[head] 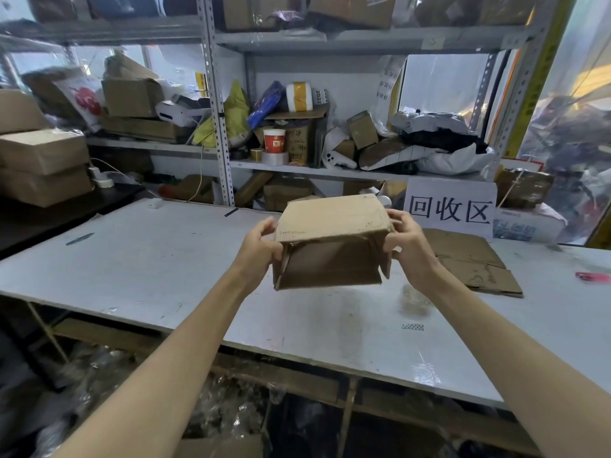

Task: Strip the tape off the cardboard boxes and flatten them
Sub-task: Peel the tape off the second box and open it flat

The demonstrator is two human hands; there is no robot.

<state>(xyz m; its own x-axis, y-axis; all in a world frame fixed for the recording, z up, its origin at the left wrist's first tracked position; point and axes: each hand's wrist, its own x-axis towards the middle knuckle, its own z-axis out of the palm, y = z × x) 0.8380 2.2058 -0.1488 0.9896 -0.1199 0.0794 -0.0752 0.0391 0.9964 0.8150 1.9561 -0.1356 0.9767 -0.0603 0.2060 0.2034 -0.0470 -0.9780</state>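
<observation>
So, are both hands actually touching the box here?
Touching. The head view shows the left hand gripping the left side of the box and the right hand gripping its right side, with fingers curled over the top edges.

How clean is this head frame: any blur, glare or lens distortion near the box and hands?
Head view: the cardboard box, left hand and right hand are sharp in the centre; wide-angle distortion bows the shelf upright and the table edge; the corners and right edge smear soft; the light is even, with no strong glare on the box.
</observation>
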